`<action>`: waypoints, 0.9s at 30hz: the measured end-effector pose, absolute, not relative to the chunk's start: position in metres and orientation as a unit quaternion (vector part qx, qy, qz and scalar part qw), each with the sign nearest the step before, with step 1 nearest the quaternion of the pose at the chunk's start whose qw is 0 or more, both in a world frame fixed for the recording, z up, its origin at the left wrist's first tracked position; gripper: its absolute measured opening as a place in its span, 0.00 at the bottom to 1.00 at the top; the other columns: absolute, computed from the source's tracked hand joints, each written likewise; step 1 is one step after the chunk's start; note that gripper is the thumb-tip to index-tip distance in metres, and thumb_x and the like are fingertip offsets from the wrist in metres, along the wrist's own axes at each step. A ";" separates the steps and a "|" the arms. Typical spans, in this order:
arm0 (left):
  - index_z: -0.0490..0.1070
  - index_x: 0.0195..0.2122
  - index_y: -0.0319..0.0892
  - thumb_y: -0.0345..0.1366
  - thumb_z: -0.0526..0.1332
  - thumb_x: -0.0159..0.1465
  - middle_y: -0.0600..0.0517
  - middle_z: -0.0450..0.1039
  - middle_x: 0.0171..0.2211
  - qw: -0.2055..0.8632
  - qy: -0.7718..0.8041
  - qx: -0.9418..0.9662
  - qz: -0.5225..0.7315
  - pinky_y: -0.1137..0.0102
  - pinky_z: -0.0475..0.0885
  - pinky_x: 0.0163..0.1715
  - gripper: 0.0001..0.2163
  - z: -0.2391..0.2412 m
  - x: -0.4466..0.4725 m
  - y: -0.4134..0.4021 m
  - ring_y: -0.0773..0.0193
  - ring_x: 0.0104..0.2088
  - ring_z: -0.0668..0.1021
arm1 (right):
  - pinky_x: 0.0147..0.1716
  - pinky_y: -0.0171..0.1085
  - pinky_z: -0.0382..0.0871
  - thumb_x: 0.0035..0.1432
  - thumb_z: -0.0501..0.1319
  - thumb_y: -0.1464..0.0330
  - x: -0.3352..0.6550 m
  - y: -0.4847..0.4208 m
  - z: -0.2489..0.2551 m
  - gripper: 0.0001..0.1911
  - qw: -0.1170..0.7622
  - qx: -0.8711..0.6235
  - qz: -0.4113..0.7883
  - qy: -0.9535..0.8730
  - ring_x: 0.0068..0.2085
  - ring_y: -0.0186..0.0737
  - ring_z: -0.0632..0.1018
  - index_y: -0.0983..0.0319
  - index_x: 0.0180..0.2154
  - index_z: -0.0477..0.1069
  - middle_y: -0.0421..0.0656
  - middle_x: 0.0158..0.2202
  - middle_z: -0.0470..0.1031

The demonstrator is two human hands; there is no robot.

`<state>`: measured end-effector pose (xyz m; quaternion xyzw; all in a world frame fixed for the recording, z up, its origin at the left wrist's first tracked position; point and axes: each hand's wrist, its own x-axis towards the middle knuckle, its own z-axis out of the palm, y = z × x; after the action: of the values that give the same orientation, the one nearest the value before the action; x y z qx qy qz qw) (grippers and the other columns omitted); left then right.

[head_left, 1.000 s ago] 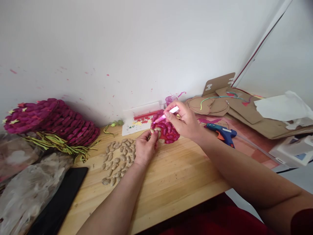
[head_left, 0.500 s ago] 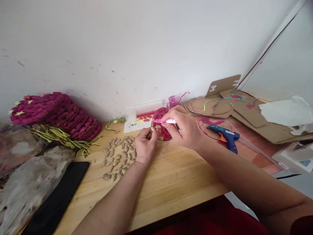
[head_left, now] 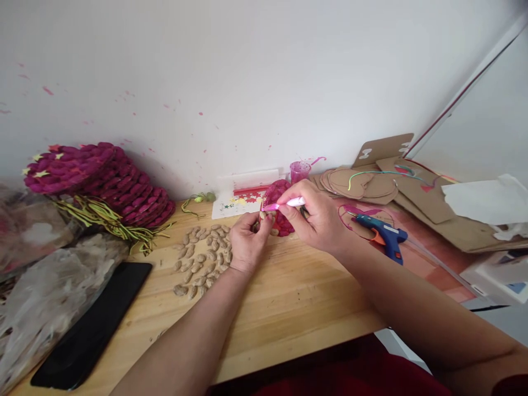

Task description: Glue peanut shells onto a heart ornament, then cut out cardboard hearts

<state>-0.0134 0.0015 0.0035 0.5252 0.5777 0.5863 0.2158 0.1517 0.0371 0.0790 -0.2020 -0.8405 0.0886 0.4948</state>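
My left hand (head_left: 246, 242) pinches a peanut shell (head_left: 262, 216) at the near edge of a round piece covered in pink-painted shells (head_left: 277, 193). My right hand (head_left: 319, 217) grips a white brush with a pink tip (head_left: 284, 204), and the tip rests on that held shell. Both hands meet over the back of the wooden table (head_left: 289, 297). Several unpainted peanut shells (head_left: 202, 258) lie scattered just left of my left hand.
A stack of pink shell discs (head_left: 103, 184) with green strings sits at the back left. Plastic bags (head_left: 49, 297) and a black slab (head_left: 91, 324) lie at the left. A pink cup (head_left: 300, 170), star sheet (head_left: 235, 203), blue glue gun (head_left: 381, 234) and cardboard cut-outs (head_left: 371, 179) stand behind and right.
My right hand has lowered the brush from above the pink piece down to the shell in my left hand. The camera has tipped slightly, shifting the scene.
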 end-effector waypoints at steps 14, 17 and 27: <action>0.75 0.24 0.41 0.38 0.64 0.62 0.57 0.60 0.19 0.091 0.555 0.574 0.596 0.71 0.62 0.27 0.10 0.018 -0.014 -0.001 0.69 0.23 0.63 | 0.44 0.45 0.67 0.68 0.60 0.70 0.151 0.027 0.082 0.02 0.483 -0.161 -0.065 -0.858 0.42 0.43 0.76 0.57 0.42 0.69 0.41 0.35 0.79; 0.72 0.22 0.42 0.37 0.65 0.62 0.57 0.59 0.19 0.097 0.556 0.570 0.597 0.71 0.61 0.27 0.12 0.017 -0.013 -0.002 0.68 0.23 0.63 | 0.44 0.45 0.69 0.67 0.61 0.71 0.154 0.029 0.086 0.04 0.511 -0.176 -0.061 -0.839 0.42 0.44 0.77 0.57 0.43 0.69 0.41 0.37 0.79; 0.68 0.20 0.42 0.36 0.64 0.62 0.57 0.58 0.19 0.093 0.556 0.582 0.587 0.71 0.59 0.27 0.14 0.017 -0.013 -0.002 0.69 0.23 0.63 | 0.43 0.46 0.69 0.66 0.60 0.71 0.152 0.026 0.088 0.03 0.489 -0.171 -0.063 -0.853 0.42 0.44 0.77 0.57 0.41 0.70 0.41 0.36 0.79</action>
<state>-0.0132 -0.0021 0.0170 0.5819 0.5557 0.5865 0.0928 0.1519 0.0261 0.0876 -0.1705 -0.8529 -0.0626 0.4894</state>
